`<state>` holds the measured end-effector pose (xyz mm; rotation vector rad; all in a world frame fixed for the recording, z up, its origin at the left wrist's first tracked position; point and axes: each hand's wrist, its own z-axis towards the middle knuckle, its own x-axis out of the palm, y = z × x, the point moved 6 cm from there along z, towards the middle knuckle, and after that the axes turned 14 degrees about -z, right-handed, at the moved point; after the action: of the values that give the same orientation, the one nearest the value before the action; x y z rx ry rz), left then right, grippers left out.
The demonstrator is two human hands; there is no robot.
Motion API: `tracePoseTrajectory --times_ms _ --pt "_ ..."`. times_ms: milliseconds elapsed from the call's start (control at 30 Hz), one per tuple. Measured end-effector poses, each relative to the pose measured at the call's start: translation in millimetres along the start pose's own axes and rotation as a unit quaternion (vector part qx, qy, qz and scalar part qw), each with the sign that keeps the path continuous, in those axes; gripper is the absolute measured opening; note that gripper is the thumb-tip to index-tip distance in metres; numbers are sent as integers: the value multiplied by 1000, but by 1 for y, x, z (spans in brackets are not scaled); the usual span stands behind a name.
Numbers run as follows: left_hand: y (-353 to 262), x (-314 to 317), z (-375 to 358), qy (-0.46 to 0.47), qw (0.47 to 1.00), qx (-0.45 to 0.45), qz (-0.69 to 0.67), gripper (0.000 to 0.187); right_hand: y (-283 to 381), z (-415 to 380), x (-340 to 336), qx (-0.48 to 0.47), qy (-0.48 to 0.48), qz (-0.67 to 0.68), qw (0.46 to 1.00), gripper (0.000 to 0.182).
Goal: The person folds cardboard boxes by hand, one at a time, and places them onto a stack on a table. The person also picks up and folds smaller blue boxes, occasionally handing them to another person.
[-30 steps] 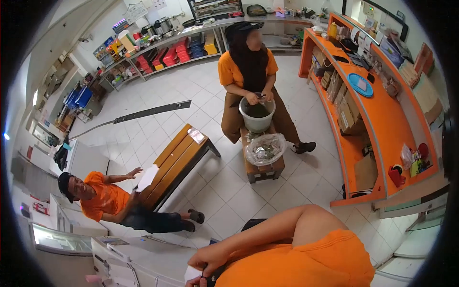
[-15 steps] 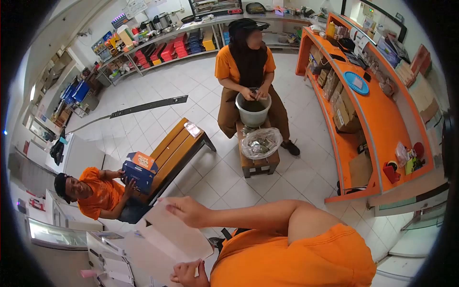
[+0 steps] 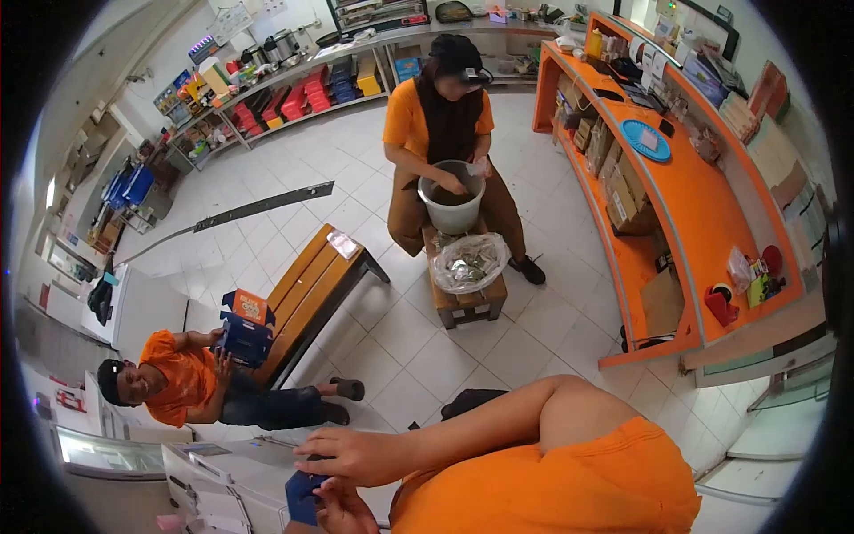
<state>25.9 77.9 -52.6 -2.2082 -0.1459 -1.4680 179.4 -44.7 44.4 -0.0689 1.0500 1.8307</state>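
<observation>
At the bottom centre, my right hand point(image 3: 354, 456) reaches in from the right, its fingers bent over the top edge of a blue cardboard piece point(image 3: 304, 498). Just below it, my left hand point(image 3: 345, 509) grips the same piece near its right edge. The piece looks folded, and its lower part runs out of view. My orange sleeve fills the lower right.
A seated co-worker point(image 3: 182, 383) holds a blue and orange box point(image 3: 247, 327) beside a wooden bench point(image 3: 307, 276). Another person point(image 3: 438, 125) reaches into a bucket point(image 3: 452, 214), behind a plastic bag point(image 3: 471, 264) on a stool. An orange counter point(image 3: 703, 240) stands right.
The pale sheet in my hands has given way to a blue surface, and my hands are closer together. The co-worker's box is more open. The view has shifted slightly.
</observation>
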Motion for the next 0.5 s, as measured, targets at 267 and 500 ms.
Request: tracePoseTrajectory --times_ms 267,500 --pt "15 53 -6 -79 978 128 142 38 -4 0 16 -61 65 22 996 38" --pt "14 53 -11 -40 941 203 267 36 4 -17 35 -17 69 -170 983 56"
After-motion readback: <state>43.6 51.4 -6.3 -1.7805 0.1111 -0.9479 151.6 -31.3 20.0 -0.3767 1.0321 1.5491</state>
